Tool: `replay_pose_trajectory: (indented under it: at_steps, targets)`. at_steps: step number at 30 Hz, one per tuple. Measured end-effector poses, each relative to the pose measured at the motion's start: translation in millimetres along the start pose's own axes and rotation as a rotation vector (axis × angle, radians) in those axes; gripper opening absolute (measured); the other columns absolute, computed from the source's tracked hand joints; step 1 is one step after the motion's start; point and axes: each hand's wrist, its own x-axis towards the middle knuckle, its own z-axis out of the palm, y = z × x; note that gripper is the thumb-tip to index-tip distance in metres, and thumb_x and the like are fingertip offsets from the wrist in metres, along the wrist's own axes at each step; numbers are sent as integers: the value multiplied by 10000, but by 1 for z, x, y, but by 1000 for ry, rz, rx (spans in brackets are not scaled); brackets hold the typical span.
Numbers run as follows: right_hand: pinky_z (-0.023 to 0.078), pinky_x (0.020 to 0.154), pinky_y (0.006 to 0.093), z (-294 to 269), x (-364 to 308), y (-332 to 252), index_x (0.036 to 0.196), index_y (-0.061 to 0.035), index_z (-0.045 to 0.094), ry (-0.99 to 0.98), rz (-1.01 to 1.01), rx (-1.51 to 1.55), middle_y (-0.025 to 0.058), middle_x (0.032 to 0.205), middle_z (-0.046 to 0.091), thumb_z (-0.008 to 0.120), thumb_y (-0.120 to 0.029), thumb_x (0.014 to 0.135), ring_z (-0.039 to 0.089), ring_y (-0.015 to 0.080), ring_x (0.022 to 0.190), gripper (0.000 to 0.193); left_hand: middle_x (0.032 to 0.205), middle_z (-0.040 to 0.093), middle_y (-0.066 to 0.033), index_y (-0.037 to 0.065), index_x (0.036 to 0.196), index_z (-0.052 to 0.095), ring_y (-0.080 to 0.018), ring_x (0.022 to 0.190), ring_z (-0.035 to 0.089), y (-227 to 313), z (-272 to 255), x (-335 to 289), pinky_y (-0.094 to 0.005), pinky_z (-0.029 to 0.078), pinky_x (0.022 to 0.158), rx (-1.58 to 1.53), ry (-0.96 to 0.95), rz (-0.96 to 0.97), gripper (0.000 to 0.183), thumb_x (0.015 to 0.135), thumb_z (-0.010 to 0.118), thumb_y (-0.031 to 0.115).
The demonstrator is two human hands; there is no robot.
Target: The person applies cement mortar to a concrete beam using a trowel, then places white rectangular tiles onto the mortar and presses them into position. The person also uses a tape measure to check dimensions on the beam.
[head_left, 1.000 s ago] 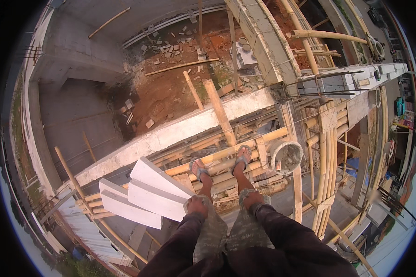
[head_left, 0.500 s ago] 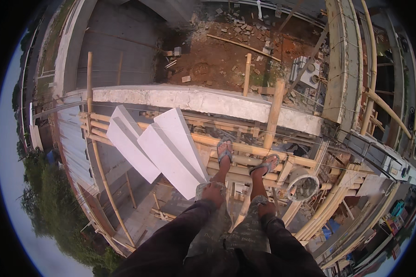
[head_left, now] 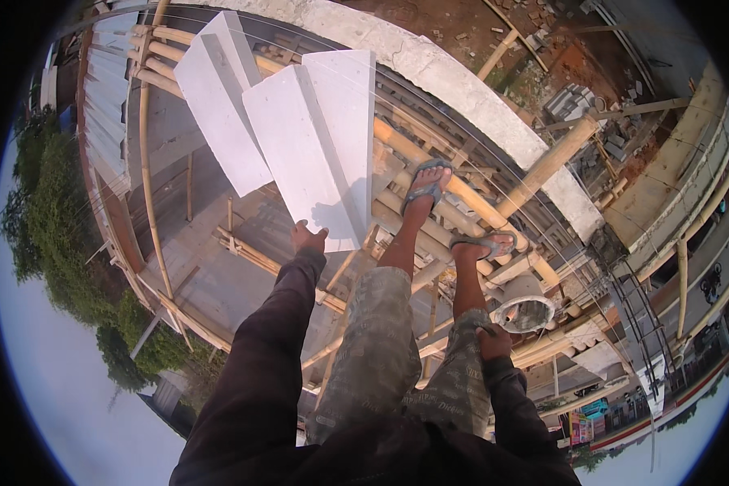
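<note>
Several long white lightweight blocks (head_left: 279,134) lie overlapping on the bamboo scaffold ahead and to the left. My left hand (head_left: 308,236) reaches to the lower end of the middle block, thumb and forefinger apart. It is at the block's edge; whether it touches is hard to tell. A shadow falls on that block's near end. My right hand (head_left: 495,343) rests against my right knee with its fingers curled. Something dark shows at its top, too small to name. My feet, in flip-flops, stand on the bamboo poles (head_left: 462,198).
A round bucket (head_left: 526,314) with grey residue sits right of my feet. Beyond the poles runs a rough concrete beam (head_left: 462,81), with thin strings stretched alongside. An upright bamboo post (head_left: 547,166) rises by the beam. Gaps between the poles open onto a lower level.
My left hand has left my knee and stretched forward to the blocks. My right hand stays at my right knee. The view has turned and leaned forward.
</note>
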Motion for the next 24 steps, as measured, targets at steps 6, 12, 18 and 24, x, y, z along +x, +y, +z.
replay_pose_trajectory:
  at_steps: [6,12,18,24]
  targets:
    - [486,880,447,6,93,-86,973,-7,677,129,-430,-265,196,1012,630,731,-185,770,613,370,978,275,1332,510,-277,-88,1321,468,-403,1245,492,-107,65,68,-456,432,1015,-181,-2,-396,840,721,802,396]
    - [457,958,414,126,240,-375,1113,4,641,113,-1071,-252,190,1179,607,701,-295,829,585,352,1111,417,1392,502,-176,-57,1404,404,-318,1290,464,-128,130,18,-411,366,1064,-1516,10,-865,836,870,618,550]
    - [458,1006,402,231,279,-653,1332,85,495,131,-1422,-170,287,1304,547,736,-430,760,572,397,1179,806,1433,461,-103,50,1458,359,-283,1290,461,-102,166,-2,-419,342,1092,-2052,85,-769,720,981,443,583]
    - [494,947,375,265,293,-681,1304,5,566,-125,-1196,-318,229,1192,648,737,-326,758,641,337,1091,661,1429,459,-128,41,1447,370,-287,1314,445,-80,184,-5,-412,342,1117,-2371,203,-583,731,982,420,603]
